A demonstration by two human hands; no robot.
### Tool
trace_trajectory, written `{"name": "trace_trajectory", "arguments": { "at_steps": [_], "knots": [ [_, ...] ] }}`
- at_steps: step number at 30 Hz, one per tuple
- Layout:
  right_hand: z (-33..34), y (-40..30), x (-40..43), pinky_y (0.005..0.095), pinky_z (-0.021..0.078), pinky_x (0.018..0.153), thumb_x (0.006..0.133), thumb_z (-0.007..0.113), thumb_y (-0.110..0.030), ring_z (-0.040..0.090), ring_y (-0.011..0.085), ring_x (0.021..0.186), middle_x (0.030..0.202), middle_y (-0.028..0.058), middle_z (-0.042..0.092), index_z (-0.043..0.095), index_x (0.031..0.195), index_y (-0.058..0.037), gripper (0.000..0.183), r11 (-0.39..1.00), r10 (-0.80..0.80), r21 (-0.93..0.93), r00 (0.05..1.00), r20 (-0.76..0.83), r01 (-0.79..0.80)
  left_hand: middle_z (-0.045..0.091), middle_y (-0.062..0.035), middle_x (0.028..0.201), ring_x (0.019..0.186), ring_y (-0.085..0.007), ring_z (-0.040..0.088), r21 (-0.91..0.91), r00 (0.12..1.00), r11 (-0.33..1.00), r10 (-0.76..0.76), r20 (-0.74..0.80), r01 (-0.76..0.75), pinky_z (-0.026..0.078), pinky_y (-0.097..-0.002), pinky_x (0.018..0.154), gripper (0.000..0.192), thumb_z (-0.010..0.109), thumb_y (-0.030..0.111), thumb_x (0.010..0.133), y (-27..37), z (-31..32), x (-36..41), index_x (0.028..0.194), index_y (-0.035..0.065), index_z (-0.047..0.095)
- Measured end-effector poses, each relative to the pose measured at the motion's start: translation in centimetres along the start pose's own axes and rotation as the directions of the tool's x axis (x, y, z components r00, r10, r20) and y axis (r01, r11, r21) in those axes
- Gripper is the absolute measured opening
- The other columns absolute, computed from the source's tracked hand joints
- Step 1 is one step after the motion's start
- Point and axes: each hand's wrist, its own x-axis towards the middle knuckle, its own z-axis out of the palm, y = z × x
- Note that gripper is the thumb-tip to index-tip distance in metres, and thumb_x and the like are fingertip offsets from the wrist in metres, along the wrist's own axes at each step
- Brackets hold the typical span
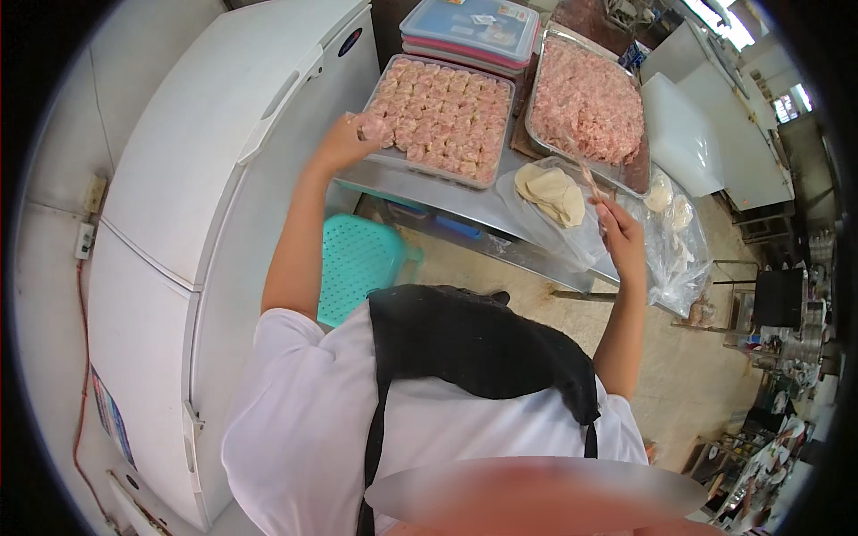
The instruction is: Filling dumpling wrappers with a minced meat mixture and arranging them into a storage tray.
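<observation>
My left hand (340, 146) pinches a meat-filled dumpling (374, 129) at the near left corner of a plastic tray. Rows of similar open-topped dumplings fill most of that tray (429, 165). In my right hand (622, 234) is a thin utensil (591, 179) smeared with meat, its far end near the ground meat and hard to make out. Pale round wrappers (551, 194) lie in a loose pile on clear plastic, just left of my right hand. Beyond them, a large metal pan (534, 137) holds a heap of pink ground meat (583, 94).
Lidded plastic containers (469, 30) are stacked behind the tray. A white refrigerator (221, 134) stands close on my left. Under the metal table's edge (429, 191) sits a turquoise plastic stool (362, 261). A plastic bag with pale contents (677, 234) lies at the table's right end.
</observation>
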Motion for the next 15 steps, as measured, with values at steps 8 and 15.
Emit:
{"name": "trace_trajectory", "arguments": {
  "at_steps": [8,15],
  "knots": [
    [-1.5,3.8,-3.2,0.0183,0.0236,0.046,0.094,0.056,-0.027,0.033,0.0009,0.051,0.061,-0.0089,0.039,0.065,0.108,-0.0015,0.03,0.966,0.247,0.099,0.964,-0.1,-0.237,0.06,-0.0198,0.115,0.103,-0.0365,0.059,0.172,0.997,0.985,0.024,-0.069,-0.011,0.047,-0.0421,0.088,0.075,0.068,0.033,0.073,-0.9,4.5,2.5,0.138,0.0101,0.038],
    [-2.8,4.4,-1.5,0.0182,0.0281,0.048,0.092,0.059,-0.026,0.038,0.0015,0.055,0.065,-0.008,0.046,0.067,0.105,-0.0041,0.026,0.966,0.233,0.142,0.965,-0.121,-0.216,0.062,-0.0207,0.111,0.103,-0.0358,0.059,0.503,0.97,0.852,-0.224,0.097,0.146,0.048,-0.0432,0.087,0.079,0.064,0.026,0.075,1.2,6.4,3.9,0.144,0.0103,0.028]
  ]
}}
